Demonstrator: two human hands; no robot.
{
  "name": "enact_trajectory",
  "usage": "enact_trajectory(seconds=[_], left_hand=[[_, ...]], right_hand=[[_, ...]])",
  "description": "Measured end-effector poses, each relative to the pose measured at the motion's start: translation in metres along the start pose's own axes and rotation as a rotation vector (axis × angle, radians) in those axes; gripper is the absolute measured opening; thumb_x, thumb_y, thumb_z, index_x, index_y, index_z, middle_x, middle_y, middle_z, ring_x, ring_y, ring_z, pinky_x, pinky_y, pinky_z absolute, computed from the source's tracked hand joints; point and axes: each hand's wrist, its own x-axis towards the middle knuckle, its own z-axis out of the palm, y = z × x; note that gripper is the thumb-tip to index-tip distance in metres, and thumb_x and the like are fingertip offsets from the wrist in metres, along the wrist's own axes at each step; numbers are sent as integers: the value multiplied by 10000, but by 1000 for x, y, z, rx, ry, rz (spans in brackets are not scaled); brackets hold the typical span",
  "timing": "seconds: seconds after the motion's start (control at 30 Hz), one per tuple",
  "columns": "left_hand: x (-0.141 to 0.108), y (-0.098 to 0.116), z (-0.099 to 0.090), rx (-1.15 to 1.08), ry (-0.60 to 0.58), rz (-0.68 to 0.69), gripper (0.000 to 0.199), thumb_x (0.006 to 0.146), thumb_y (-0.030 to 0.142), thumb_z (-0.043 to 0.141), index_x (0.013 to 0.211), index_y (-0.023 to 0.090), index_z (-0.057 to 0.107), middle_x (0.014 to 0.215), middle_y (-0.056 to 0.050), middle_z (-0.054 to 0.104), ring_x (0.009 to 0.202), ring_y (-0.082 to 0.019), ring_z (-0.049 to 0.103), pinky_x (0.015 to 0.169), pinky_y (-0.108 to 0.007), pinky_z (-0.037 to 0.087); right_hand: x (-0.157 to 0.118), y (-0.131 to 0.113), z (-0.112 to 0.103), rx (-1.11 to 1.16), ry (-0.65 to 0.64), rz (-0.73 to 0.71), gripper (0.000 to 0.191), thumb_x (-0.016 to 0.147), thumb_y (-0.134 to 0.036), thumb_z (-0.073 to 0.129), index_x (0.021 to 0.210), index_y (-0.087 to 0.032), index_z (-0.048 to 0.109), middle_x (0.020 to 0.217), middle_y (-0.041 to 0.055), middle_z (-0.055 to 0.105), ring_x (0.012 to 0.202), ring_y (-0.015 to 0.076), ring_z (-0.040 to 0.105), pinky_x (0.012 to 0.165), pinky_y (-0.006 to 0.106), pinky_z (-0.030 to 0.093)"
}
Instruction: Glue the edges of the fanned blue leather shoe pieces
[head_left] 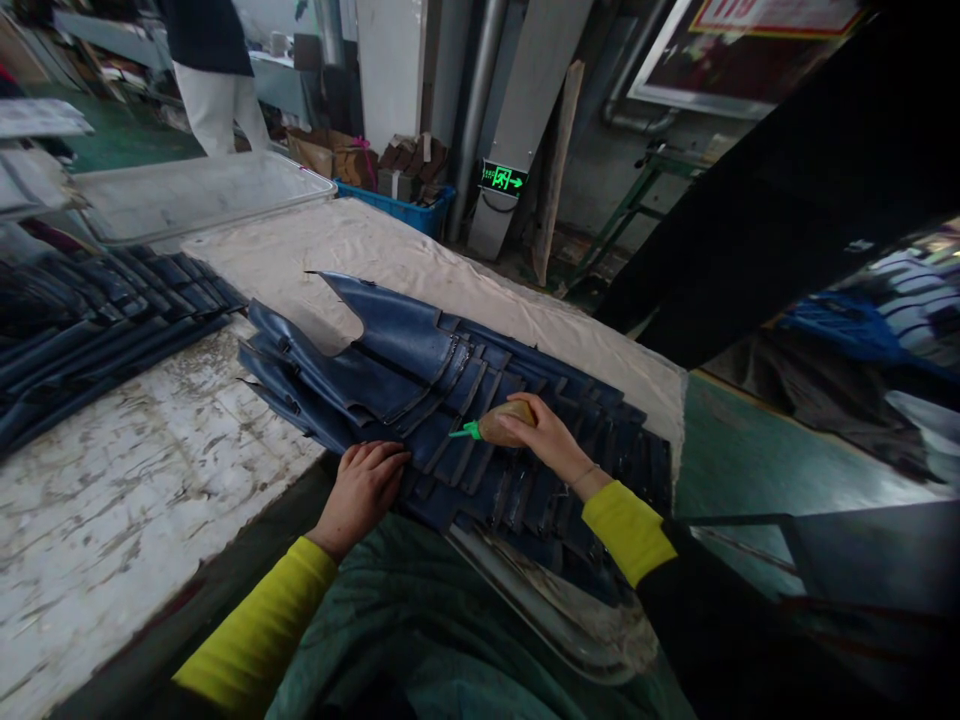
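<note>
One bottle point(495, 424) in the right hand point(546, 432), left hand point(366, 490) on blue pieces point(394, 362)

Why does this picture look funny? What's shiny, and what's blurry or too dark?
In the head view, the exit sign glows green; pale glare spreads over the green floor there, and softer shine touches the dark blue pieces; in that same view, the striped clothing at far right looks blurry, and the upper right corner is nearly black.
</note>
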Motion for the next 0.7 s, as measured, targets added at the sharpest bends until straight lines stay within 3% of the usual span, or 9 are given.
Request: enact_trajectory(seconds=[0.17, 0.33, 0.6, 0.7], left_hand=[[0, 1, 0, 0, 1, -6, 283, 934, 270, 403, 1160, 260, 573, 1180, -37, 593, 1104, -190, 499, 962, -404, 328], [0, 1, 0, 4, 2, -6, 292, 937, 279, 391, 1163, 256, 574, 1177, -45, 596, 1104, -196, 505, 968, -412, 326], [-2, 0, -1, 1, 0, -5, 289, 935, 275, 396, 1160, 263, 576, 1199, -34, 592, 1115, -191, 505, 969, -405, 329], [-2, 0, -1, 2, 5, -3, 288, 932, 271, 401, 1160, 260, 578, 1200, -35, 592, 1109, -190, 508, 962, -402, 332]], right_hand=[[-8, -6, 2, 67, -53, 31, 460, 718, -495, 637, 1063, -205, 545, 942, 29, 617, 882, 212, 590, 796, 349, 484], [-11, -11, 3, 20, 10, -36, 445, 712, -467, 643, 1052, -198, 545, 947, 35, 604, 869, 209, 581, 800, 352, 475], [-38, -31, 13, 27, -92, -99, 443, 756, -431, 632, 1113, -196, 518, 1000, 45, 585, 894, 201, 571, 808, 331, 469], [-42, -32, 13, 18, -76, -107, 450, 761, -423, 630, 1129, -193, 511, 1046, 57, 580, 936, 213, 566, 839, 345, 459]])
